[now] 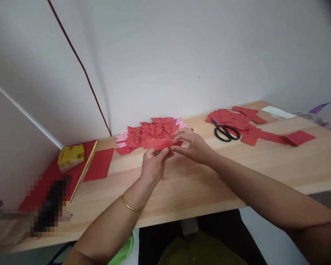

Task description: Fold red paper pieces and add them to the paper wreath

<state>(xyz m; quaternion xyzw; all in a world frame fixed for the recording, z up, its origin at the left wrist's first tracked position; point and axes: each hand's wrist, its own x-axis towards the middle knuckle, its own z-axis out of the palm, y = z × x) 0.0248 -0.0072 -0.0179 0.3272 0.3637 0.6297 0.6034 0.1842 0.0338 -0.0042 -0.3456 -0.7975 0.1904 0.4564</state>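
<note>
Over the middle of a pale wooden table (187,195), both of the person's bare hands meet at a folded piece of red paper (161,144). From where I stand, the left hand (153,163) has it gripped between thumb and fingers, a gold bangle (130,207) circling that wrist. The right hand (195,147) curves around the paper's right end, thumb below and fingertips above; whether it pinches firmly, I cannot tell.

Just beyond them, near the wall (154,55), sits a heap of pointed red and pink paper folds (154,130). Off to the right, black-handled scissors (223,131) lie open, partly on a scatter of red paper slips (227,116), with a creased red slip (302,137) farther right and a white strip (278,112) behind it. Over on the left, a yellow packet (71,157) rests on a large red sheet (51,172) edged in yellow, and a smaller red rectangle (99,164) lies just beside it. A dark red cable (84,69) runs down the wall.
</note>
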